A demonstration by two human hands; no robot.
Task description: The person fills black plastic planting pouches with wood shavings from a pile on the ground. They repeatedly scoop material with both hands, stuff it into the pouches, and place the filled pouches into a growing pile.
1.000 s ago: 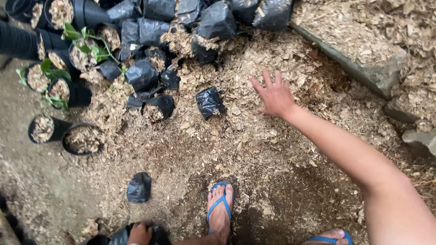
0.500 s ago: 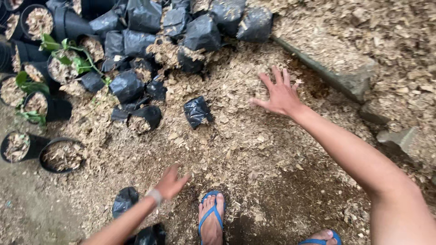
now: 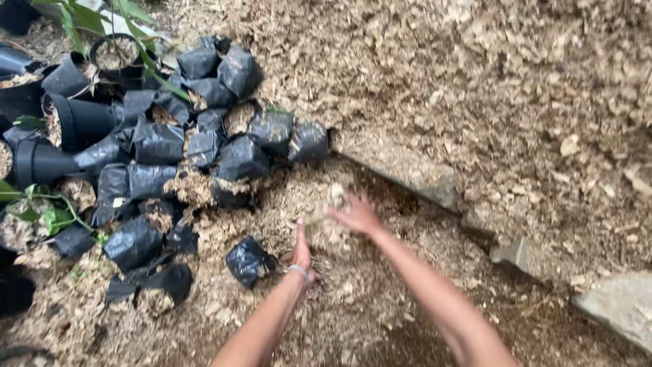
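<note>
My left hand [image 3: 301, 250] reaches forward, seen edge-on with straight fingers, and touches a heap of pale wood shavings [image 3: 326, 204]. It wears a thin bracelet at the wrist. A single filled black grow bag [image 3: 248, 261] lies just left of it. My right hand [image 3: 356, 215] is blurred, with its fingers spread over the same heap, a little farther forward. Neither hand holds anything.
Several black grow bags [image 3: 204, 149] filled with shavings are piled at the left, with black plastic pots [image 3: 75, 122] and green leaves [image 3: 41, 211] beyond them. A concrete kerb [image 3: 407, 173] runs diagonally ahead. Grey stones [image 3: 614, 309] lie at the right.
The view has swung forward, so my feet and sandals are out of sight. My left hand came up from near my foot to the shavings heap beside the right hand.
</note>
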